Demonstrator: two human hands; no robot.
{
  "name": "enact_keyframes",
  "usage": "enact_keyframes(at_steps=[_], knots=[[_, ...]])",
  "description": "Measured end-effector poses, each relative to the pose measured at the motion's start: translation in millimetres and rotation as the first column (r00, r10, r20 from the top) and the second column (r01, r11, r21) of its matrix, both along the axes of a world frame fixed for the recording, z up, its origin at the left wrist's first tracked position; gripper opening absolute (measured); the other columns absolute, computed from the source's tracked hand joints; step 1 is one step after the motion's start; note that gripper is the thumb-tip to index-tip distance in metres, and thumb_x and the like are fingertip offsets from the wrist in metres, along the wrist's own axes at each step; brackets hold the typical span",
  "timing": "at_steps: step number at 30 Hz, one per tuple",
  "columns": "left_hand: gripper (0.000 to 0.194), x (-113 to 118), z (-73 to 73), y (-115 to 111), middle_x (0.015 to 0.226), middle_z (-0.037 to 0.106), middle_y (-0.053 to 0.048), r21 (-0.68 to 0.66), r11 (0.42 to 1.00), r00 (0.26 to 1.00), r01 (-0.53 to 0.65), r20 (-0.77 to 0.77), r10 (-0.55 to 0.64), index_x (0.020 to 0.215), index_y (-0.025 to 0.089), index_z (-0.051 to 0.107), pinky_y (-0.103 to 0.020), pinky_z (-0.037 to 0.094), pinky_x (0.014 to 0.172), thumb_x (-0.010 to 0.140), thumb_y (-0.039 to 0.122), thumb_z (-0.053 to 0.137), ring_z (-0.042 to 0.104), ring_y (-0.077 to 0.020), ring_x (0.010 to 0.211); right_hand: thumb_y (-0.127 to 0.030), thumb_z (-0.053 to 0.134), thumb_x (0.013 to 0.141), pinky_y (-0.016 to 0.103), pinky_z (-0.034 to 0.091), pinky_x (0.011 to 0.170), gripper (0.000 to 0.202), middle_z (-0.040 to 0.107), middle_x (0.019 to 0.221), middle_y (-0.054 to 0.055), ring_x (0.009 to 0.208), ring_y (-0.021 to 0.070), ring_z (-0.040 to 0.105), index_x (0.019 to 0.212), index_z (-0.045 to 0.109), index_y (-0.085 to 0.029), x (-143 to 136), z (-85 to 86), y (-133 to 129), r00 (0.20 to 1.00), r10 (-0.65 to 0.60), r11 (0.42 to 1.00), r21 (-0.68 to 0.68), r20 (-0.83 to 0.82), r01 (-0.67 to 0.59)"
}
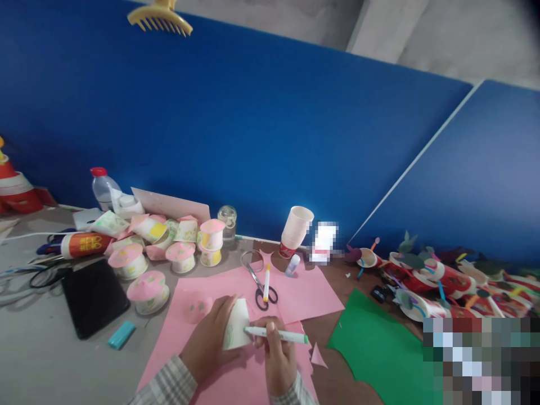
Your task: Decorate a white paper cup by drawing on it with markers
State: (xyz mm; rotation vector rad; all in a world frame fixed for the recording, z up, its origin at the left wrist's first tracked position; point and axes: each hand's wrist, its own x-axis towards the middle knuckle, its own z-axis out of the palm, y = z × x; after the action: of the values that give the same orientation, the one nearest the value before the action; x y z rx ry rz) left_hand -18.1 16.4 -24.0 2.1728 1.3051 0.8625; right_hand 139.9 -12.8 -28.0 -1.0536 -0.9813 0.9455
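Note:
My left hand (211, 334) is closed around a white paper cup piece (237, 327) with pale green marks near its lower left. In my right hand (278, 351) is a white marker (287, 335) with a green end; its other end meets or nearly meets the cup piece's right edge. Both hands are over a pink paper sheet (162, 360). Just beyond them lie black-handled scissors (255, 275) and a yellow-ended marker (266, 284). A small glue bottle (292, 265) stands close by. Small pink-topped paper cup pieces (147, 291) sit left of my hands.
A paper cup stack (297, 226) stands against the blue partition (270, 129). Green paper (375, 349) lies at right, near many paper cup crafts (455, 281). A black tablet (95, 298), a turquoise marker cap or block (122, 335) and a clear bottle (105, 188) are at left.

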Motion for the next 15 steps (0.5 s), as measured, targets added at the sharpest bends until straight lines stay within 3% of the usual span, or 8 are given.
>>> enact_keyframes(at_steps=[15], knots=[[0.089, 1.6, 2.6, -1.9, 0.111, 0.047, 0.000, -0.060, 0.998, 0.999, -0.025, 0.034, 0.027, 0.120, 0.038, 0.021, -0.046, 0.045, 0.087, 0.049, 0.047, 0.074, 0.046, -0.0285, 0.104, -0.045, 0.047, 0.075, 0.025, 0.043, 0.035, 0.035, 0.053, 0.038, -0.002, 0.035, 0.0193, 0.053, 0.060, 0.068, -0.023, -1.3, 0.4, -1.2, 0.999, -0.026, 0.999, 0.022, 0.044, 0.025]])
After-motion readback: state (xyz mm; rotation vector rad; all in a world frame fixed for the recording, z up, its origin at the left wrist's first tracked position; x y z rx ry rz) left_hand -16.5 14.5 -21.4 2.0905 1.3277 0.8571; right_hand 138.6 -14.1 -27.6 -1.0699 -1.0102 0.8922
